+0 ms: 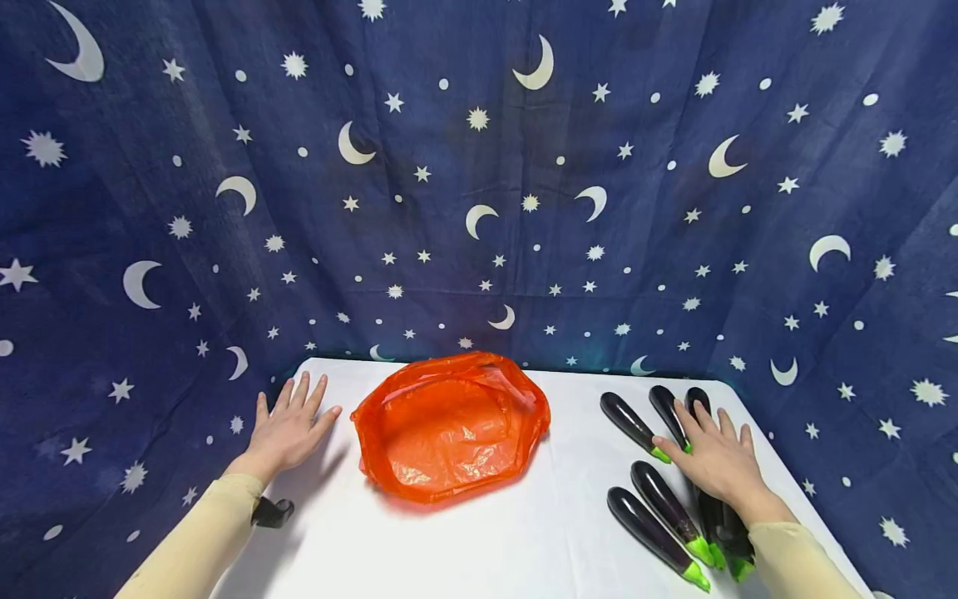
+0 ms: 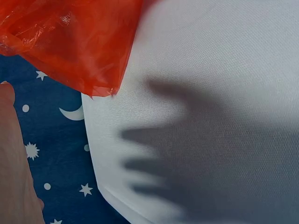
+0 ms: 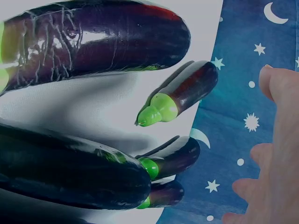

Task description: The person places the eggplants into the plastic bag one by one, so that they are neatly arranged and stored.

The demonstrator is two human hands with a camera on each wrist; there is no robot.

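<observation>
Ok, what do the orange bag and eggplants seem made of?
Orange bag: probably thin plastic, shiny; it looks crinkled and translucent. Eggplants: likely plastic or foam imitations, glossy; their green caps look smooth and evenly bright, though real ones remain possible.

I'm working in what looks like a small curtained-off booth, set up like a staging or filming corner; the kind of building around it I can't tell. Deep blue cloth (image 1: 434, 237), printed with pale moons, stars, sunbursts and dots, hangs in soft folds behind and along both sides of my white-covered table (image 1: 576, 516), filling the view to the top. At my wrists, too, the same print shows just past the table's edge.
</observation>
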